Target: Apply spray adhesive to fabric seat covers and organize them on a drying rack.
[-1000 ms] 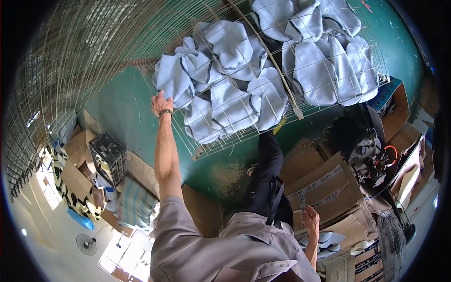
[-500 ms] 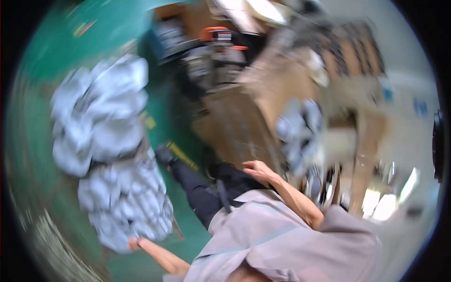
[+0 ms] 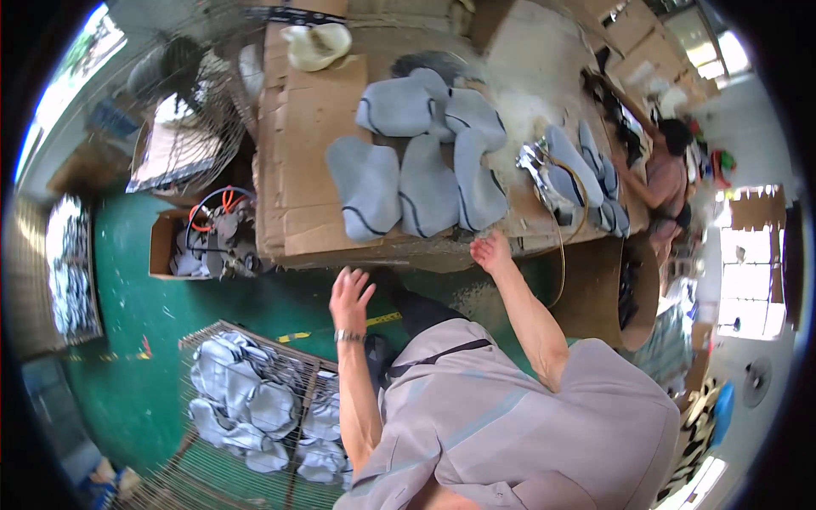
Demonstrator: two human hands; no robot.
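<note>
My left hand is raised just short of the table's front edge, fingers spread and nothing in them. A metal-banded watch is on that wrist. Farther right, my right hand hovers at the table edge with loosely bent fingers; no object shows in it. Closest to it is a grey moulded pad with a dark curved line. More such pads lie beside and behind it, among them a wide one at the left and another in the back row.
Cardboard covers the table's left part. A metal tool with a hose lies right of the pads. Below left, a wire rack holds many grey pads. An open box stands left of the table; a person works at the right.
My view has swung toward the table. The left hand, earlier at the pile of grey pads, is now raised by the table. My right hand is now at the table edge.
</note>
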